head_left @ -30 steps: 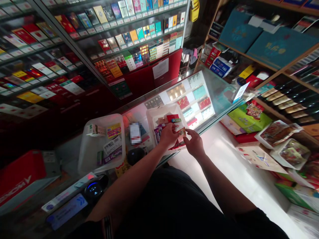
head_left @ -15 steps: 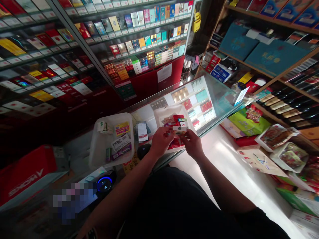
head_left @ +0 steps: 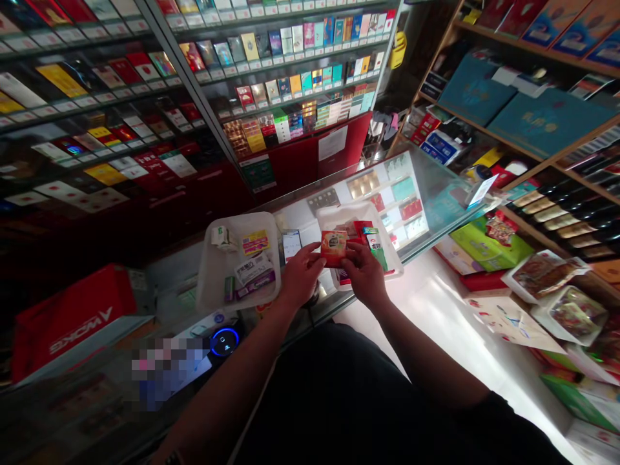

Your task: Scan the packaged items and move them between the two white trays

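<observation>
Between my two hands is a small red-and-orange packet (head_left: 334, 248), its printed face turned up. My left hand (head_left: 301, 274) pinches its left edge with thumb and fingers. On the right edge, my right hand (head_left: 367, 271) grips it the same way. Directly beneath is a white plastic tray (head_left: 396, 266) of small packets, partly hidden by my hands. A white-and-green packet (head_left: 376, 250) lies in it beside my right hand. To the left, a second translucent tray (head_left: 205, 271) holds a yellow packet (head_left: 256, 242), a white printed packet (head_left: 252, 266) and a purple packet (head_left: 254, 285).
Both trays rest on a glass counter (head_left: 436, 223). A phone (head_left: 291, 244) lies between them. A round device with a blue ring (head_left: 225, 341) and a red box (head_left: 80, 316) are at the left. Shelves of small boxes (head_left: 290, 39) stand behind; a wooden shelf (head_left: 527, 155) is at right.
The whitish item between my hands has given way to a red-and-orange packet, face up. A white-and-green packet now shows in the right tray. The whole view has shifted slightly.
</observation>
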Action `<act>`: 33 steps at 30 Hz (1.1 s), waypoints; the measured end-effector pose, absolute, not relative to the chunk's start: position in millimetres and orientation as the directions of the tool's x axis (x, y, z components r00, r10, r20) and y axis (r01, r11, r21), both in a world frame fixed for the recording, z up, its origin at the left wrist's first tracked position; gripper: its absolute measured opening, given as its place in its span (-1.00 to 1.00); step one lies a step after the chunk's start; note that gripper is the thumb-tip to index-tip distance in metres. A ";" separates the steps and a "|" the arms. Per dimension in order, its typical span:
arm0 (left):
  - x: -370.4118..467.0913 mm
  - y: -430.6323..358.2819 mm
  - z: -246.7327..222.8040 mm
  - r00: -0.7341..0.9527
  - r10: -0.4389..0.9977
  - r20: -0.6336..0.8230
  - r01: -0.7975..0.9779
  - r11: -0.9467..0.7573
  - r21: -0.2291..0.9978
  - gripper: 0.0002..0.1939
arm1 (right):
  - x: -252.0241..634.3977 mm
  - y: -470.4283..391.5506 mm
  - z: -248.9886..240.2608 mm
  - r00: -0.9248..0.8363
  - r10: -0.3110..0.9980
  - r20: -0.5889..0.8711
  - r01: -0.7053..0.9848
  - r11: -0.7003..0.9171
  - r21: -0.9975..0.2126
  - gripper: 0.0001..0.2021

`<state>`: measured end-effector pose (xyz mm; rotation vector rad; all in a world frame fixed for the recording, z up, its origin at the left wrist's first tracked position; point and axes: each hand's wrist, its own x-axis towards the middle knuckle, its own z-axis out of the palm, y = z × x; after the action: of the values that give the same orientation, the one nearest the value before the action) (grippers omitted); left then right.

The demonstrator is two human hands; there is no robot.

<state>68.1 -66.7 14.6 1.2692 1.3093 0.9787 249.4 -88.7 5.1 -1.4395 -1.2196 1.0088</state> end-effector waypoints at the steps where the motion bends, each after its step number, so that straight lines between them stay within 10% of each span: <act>1: 64.3 -68.0 15.7 0.070 0.989 -0.134 0.141 0.123 0.982 -0.48 | 245.3 -90.9 7.7 0.143 0.990 0.012 0.215 -0.019 -0.976 -0.52; 33: 6.5 -59.5 8.0 -0.120 0.989 -0.085 0.260 0.114 0.959 -0.61 | 174.9 -61.4 -4.6 0.147 0.988 -0.037 0.419 -0.096 -0.903 -0.75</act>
<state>6.5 -59.5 8.0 1.2736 1.5340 1.0718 174.9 -61.4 -4.6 -1.6394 -1.3808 0.9149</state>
